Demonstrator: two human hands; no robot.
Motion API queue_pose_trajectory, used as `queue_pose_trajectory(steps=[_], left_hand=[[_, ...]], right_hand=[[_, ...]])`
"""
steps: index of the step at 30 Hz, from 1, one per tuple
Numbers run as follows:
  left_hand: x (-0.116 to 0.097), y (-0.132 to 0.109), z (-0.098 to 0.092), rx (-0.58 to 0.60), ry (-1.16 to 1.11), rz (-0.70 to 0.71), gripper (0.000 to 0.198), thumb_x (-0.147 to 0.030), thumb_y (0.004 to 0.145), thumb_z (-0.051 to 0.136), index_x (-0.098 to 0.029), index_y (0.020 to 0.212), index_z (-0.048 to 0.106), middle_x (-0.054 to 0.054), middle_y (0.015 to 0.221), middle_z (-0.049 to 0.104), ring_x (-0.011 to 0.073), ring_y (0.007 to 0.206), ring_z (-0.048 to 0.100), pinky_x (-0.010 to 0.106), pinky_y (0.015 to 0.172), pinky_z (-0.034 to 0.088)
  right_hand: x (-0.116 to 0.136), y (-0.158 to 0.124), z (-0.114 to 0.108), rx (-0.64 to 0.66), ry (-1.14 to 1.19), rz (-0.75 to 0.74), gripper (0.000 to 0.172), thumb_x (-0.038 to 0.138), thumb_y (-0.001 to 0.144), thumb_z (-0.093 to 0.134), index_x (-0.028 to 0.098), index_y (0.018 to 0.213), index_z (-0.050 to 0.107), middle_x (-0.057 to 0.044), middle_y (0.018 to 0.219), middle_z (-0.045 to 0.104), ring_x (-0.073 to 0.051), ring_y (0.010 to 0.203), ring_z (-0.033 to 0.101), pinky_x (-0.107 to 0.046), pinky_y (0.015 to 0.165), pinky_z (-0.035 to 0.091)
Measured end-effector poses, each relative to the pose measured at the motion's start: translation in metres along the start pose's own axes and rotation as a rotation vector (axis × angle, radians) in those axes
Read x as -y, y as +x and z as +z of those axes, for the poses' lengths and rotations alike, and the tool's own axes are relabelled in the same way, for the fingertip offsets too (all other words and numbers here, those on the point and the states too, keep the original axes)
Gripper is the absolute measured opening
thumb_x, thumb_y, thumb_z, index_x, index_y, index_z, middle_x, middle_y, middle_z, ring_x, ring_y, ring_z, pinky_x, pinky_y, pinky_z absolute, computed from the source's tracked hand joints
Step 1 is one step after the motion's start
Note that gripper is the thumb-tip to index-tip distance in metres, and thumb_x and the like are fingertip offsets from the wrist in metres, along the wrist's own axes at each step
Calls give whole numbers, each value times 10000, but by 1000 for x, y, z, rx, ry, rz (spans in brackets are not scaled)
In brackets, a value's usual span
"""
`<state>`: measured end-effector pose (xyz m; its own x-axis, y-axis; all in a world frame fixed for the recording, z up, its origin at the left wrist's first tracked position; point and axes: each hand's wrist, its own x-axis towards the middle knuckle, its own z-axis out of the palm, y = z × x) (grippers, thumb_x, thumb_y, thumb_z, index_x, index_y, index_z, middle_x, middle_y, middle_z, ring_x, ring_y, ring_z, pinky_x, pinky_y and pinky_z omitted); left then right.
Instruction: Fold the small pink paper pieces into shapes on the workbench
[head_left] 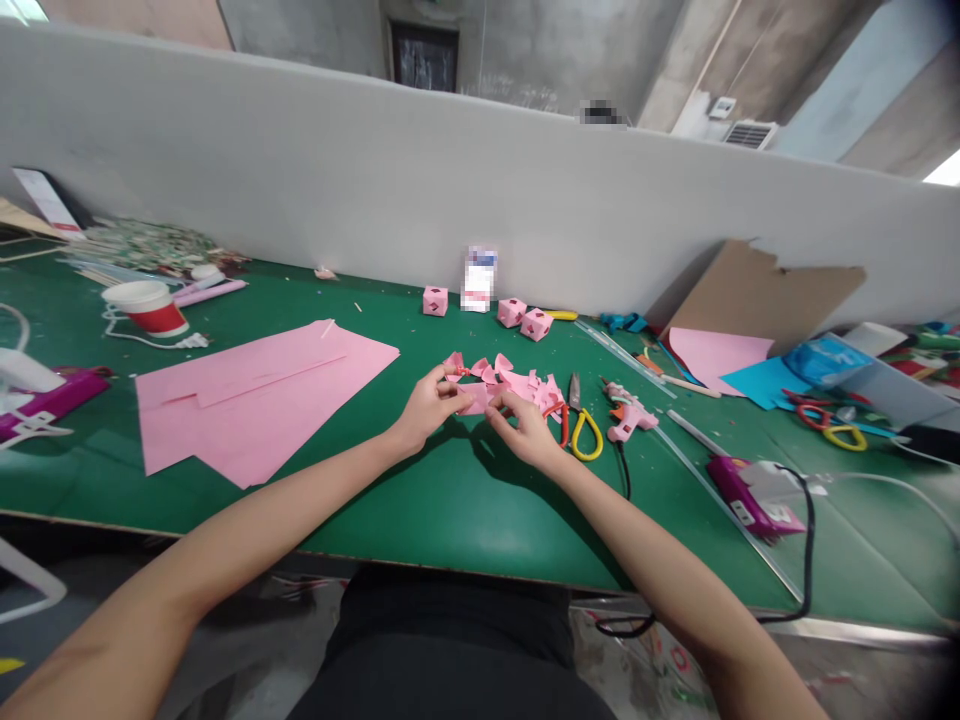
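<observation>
Between my two hands is a small pink paper piece (474, 399), pinched at its left side by my left hand (429, 408) and at its right side by my right hand (523, 428). Just behind the hands lies a heap of pink paper scraps (536, 388). Scissors (585, 432) with a yellow and a red handle rest to the right of my right hand. A pink glue gun (628, 412) lies beyond them with its black cord trailing forward. Farther back, several pink paper cubes (435, 301) with dark diamond-shaped openings stand near the partition.
Large pink paper sheets (277, 400) lie to the left. A red and white paper cup (146, 308) stands behind them. On the right are a purple power strip (750, 495), clear glue sticks (626, 358), a cardboard sheet (750, 295) and more scissors (832, 425). A grey partition (337, 180) closes the table's back.
</observation>
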<state>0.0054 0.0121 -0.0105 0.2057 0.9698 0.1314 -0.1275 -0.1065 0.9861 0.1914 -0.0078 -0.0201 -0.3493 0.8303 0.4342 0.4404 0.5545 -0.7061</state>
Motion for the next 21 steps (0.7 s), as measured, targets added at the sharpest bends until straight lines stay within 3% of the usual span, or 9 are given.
queue_pose_trajectory(steps=[4, 12, 21], left_hand=[[2, 1, -1, 15, 6, 1, 503, -255, 669, 749, -140, 1100, 516, -35, 685, 603, 109, 613, 575, 240, 638, 433], [8, -2, -2, 124, 188, 96, 463, -234, 706, 707, -157, 1121, 515, -58, 634, 553, 98, 582, 521, 215, 586, 382], [9, -3, -1, 142, 260, 130, 477, -254, 711, 707, -163, 1127, 491, -42, 700, 581, 104, 601, 538, 231, 612, 402]], right_hand=[[1, 1, 0, -11, 25, 54, 279, 417, 925, 504, 185, 792, 585, -15, 750, 622, -150, 690, 566, -281, 668, 453], [-3, 3, -3, -174, 151, 115, 235, 413, 846, 610, 182, 858, 652, -44, 829, 672, -173, 737, 615, -293, 660, 497], [-3, 5, -3, -153, 219, 131, 202, 382, 814, 615, 185, 770, 608, -24, 785, 630, -158, 714, 577, -292, 665, 473]])
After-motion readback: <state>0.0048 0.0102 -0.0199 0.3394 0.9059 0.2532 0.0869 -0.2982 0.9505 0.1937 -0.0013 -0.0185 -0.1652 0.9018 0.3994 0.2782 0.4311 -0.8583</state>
